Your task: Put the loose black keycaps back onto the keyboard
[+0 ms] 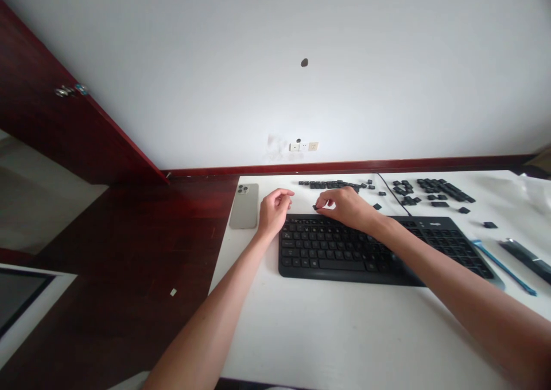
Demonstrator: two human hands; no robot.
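Observation:
A black keyboard [342, 275] lies on the white table, with keycaps fitted across its left side and darker, bare-looking key places toward the right. Just behind its upper edge, my right hand [346, 206] pinches a small black keycap [315, 207] between thumb and fingertips. My left hand [274, 211] hovers by the keyboard's upper left corner, fingers curled inward; whatever they may hold is hidden. Loose black keycaps [318, 185] stand in rows beyond my right hand, partly covered by it. More loose keycaps [430, 186] are grouped farther right.
A phone [244, 212] lies face down at the table's left edge. A cable [391, 192] runs from the keyboard to the back. At right are a blue strip-like tool [505, 268], a dark packaged item [527, 258] and clear plastic [536, 192]. Wall sockets [303, 147] sit behind.

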